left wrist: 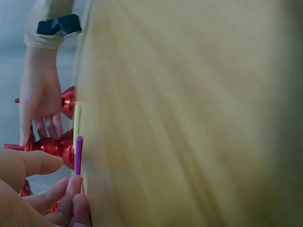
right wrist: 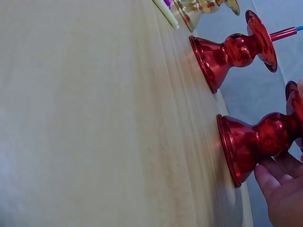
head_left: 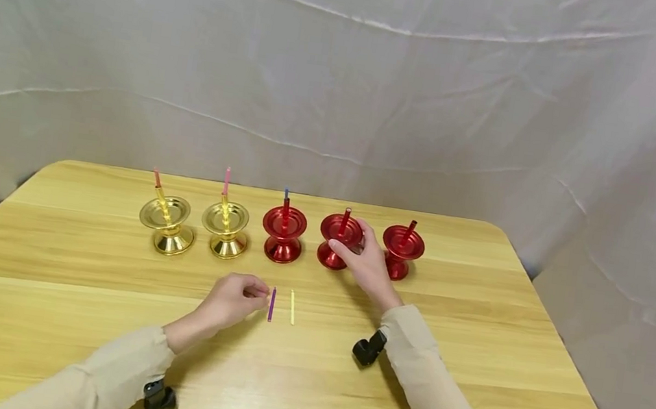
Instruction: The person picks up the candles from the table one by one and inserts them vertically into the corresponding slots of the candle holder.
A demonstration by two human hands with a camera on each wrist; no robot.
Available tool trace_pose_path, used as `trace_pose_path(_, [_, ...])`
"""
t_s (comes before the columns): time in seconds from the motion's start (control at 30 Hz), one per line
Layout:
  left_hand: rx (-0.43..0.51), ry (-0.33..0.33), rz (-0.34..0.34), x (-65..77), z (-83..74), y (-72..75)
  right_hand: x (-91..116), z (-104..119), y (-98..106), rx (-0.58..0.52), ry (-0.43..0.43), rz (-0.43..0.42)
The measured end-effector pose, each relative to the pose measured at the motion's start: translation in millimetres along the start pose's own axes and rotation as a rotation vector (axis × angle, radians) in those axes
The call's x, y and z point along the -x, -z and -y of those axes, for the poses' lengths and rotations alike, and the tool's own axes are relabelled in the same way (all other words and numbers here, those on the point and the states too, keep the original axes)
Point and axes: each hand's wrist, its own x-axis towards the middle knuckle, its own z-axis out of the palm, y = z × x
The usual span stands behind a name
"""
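My left hand [head_left: 233, 301] is low over the table beside a thin purple candle [head_left: 272, 305]. In the left wrist view its fingertips [left wrist: 74, 185] come right to the end of that candle, and the thumb stands apart from them. A pale yellow candle [head_left: 292, 307] lies just to the right, parallel to the purple one. With my right hand [head_left: 368, 265] I hold a shiny red candle holder [head_left: 331, 257], the thumb at its dish and the other fingers behind. That holder stands upright on the table, and no candle shows in its tube [head_left: 346, 221].
Left of the held holder is another red holder [head_left: 282, 251] with a blue candle [head_left: 286, 193]. Two gold holders [head_left: 172, 241] with pink candles [head_left: 227, 181] stand farther left. A third red holder [head_left: 397, 267] is close to my right hand. Grey cloth [head_left: 342, 96] hangs behind the wooden table [head_left: 303, 395].
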Motion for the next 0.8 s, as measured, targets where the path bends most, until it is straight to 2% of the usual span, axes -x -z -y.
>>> trace_pose_path(0.17, [-0.034,-0.005,0.012,-3.8,0.0,-6.8,0,0,0,-0.004,0.001,0.001])
trace_pose_path(0.23, [-0.096,-0.021,-0.002,-5.1,-0.9,-9.1,1,1,0,-0.003,0.002,0.009])
trace_pose_path(0.37, [-0.273,-0.098,-0.041,-7.7,-1.6,-10.7,1,1,-1,0.009,-0.002,0.005])
trace_pose_path(0.47, [-0.328,-0.14,-0.039,-9.8,-1.3,-8.9,1,1,-1,0.009,-0.004,0.005])
trace_pose_path(0.57, [-0.315,-0.177,-0.025,-11.7,-0.1,-6.0,1,0,-1,0.003,-0.003,0.007])
trace_pose_path(0.67, [-0.239,-0.189,-0.016,-12.9,0.4,-3.3,1,1,-1,-0.001,0.001,0.008])
trace_pose_path(0.73, [-0.165,-0.171,-0.005,-13.5,0.6,-2.1,1,1,-1,-0.005,0.005,0.011])
trace_pose_path(0.8, [-0.07,-0.117,0.009,-14.6,-0.2,-1.3,1,1,0,-0.01,0.005,0.013])
